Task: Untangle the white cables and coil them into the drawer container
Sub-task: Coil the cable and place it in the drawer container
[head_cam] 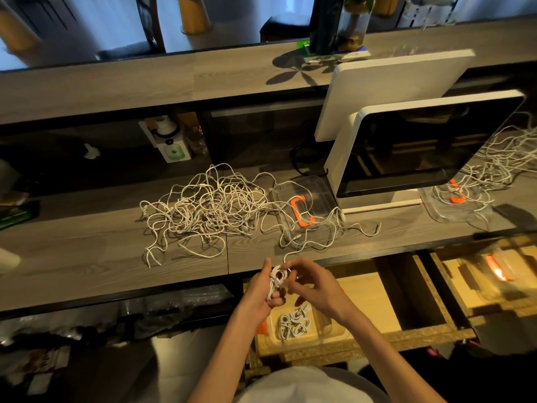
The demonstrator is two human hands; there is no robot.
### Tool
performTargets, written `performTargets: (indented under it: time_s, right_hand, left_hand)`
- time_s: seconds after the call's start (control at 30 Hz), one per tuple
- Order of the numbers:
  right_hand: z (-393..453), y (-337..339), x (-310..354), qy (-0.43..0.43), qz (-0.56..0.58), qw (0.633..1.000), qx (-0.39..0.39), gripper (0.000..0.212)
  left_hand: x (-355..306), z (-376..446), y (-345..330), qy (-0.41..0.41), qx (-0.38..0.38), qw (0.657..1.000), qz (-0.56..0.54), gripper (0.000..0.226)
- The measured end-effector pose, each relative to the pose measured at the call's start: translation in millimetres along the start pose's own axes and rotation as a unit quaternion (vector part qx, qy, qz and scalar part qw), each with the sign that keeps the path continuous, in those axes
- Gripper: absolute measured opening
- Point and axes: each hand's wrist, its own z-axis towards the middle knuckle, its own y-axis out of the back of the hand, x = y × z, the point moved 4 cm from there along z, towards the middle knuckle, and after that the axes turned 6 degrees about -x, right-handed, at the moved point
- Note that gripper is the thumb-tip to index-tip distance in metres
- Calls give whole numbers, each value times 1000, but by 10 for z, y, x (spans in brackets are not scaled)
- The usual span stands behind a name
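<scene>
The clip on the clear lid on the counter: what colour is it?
Orange clip, head view.

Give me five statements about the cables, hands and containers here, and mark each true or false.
1. The left hand holds a small coil of white cable. True.
2. The big tangle of cables lies inside the open drawer. False: it lies on the wooden counter.
3. The container in the drawer already holds coiled white cable. True.
4. The right hand rests flat on the counter. False: it is raised over the drawer, working at the coil with the left hand.
5. The clear lid with the orange handle sits on the counter left of the white monitor. True.
</scene>
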Motion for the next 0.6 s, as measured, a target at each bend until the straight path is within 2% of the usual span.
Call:
performTargets:
  time_s: [0.07,0.2,0.3,0.4,0.5,0.53,0.6]
  right_hand:
    - [25,56,-52,3,14,999,-44,22]
    - [86,12,-241,-15,-69,997,9,23]
    - [79,12,-444,-76,-17,997,4,19]
    - [63,28,-684,-134,21,990,-28,14]
    - [63,-3,-995,-170,-3,983,-72,4]
    - [63,-12,-1117,-187,-17,978,-91,7]
    - [65,-32,-1404,-227,-39,967,-110,3]
  left_hand:
    - [22,-17,-12,3,20,1000,-8,57]
    - [142,14,-28,17,42,999,30,54]
    - [218,91,1,34,50,997,43,61]
    - [310,227,87,22,17,997,65,56]
    - [492,403,166,6,-28,996,79,38]
    - [566,447,197,6,-47,995,90,35]
    - [711,573,239,18,-70,991,113,35]
